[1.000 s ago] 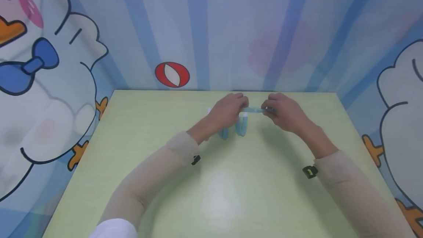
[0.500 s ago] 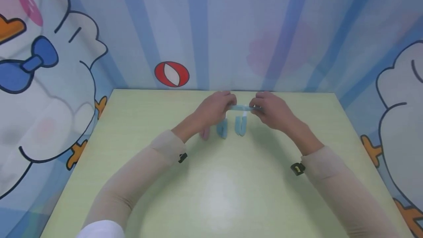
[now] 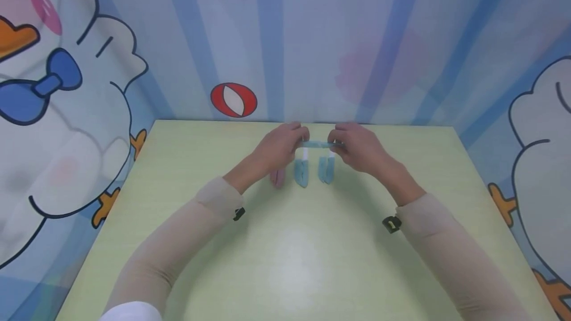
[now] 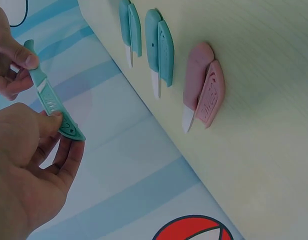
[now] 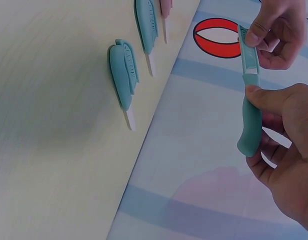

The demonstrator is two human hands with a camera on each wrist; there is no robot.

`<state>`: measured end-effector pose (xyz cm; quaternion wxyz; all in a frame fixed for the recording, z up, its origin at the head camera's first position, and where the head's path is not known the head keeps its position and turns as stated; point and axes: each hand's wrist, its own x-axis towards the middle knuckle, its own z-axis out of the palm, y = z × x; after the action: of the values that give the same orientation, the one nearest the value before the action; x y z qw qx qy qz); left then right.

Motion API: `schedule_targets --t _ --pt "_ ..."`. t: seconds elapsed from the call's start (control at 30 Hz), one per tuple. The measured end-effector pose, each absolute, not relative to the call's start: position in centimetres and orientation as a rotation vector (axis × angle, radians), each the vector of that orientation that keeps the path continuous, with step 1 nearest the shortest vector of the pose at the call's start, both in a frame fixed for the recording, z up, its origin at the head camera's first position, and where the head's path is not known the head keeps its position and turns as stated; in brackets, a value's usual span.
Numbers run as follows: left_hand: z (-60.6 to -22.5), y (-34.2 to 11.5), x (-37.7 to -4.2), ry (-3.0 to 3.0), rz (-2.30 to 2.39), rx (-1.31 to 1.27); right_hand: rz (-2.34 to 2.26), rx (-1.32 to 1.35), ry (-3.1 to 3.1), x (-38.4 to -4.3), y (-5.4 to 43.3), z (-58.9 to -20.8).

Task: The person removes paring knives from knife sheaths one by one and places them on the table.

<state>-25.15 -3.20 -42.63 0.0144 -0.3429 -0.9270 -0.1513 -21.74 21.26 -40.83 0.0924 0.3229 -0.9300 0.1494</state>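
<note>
Both hands hold a small teal paring knife [image 5: 251,122] up over the back of the table. My right hand [image 3: 359,146] grips its handle, thumb lying along it in the right wrist view. My left hand [image 3: 278,147] pinches the teal sheath [image 4: 53,106] between thumb and fingers. Most of the blade sits inside the sheath, with a short white strip showing at its mouth. On the table below lie two more teal knives [image 4: 153,45] [image 5: 123,75] and a pink knife [image 4: 196,75], each with a white blade bare and a matching sheath alongside.
The pale green table [image 3: 294,251] ends at a back edge against a blue striped backdrop [image 3: 308,38]. Printed cartoon ducks flank both sides, and a red and white ball [image 3: 234,99] is printed behind. Small black devices [image 3: 392,224] hang at the wrists.
Both hands have shifted left together, carrying the teal knife and sheath over the row. The pink knife and the two teal knives on the table are less covered now.
</note>
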Motion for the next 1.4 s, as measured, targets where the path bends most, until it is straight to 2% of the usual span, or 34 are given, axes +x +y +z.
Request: schedule_targets --t 1.0,1.4 --pt "-43.6 -4.5 -25.0 -2.981 -0.528 -0.957 0.340 0.838 -2.916 -21.8 20.4 -41.6" --pt "-43.5 -5.3 -25.4 -3.017 -0.553 -0.910 0.424 0.914 -2.846 -21.8 20.5 -41.7"
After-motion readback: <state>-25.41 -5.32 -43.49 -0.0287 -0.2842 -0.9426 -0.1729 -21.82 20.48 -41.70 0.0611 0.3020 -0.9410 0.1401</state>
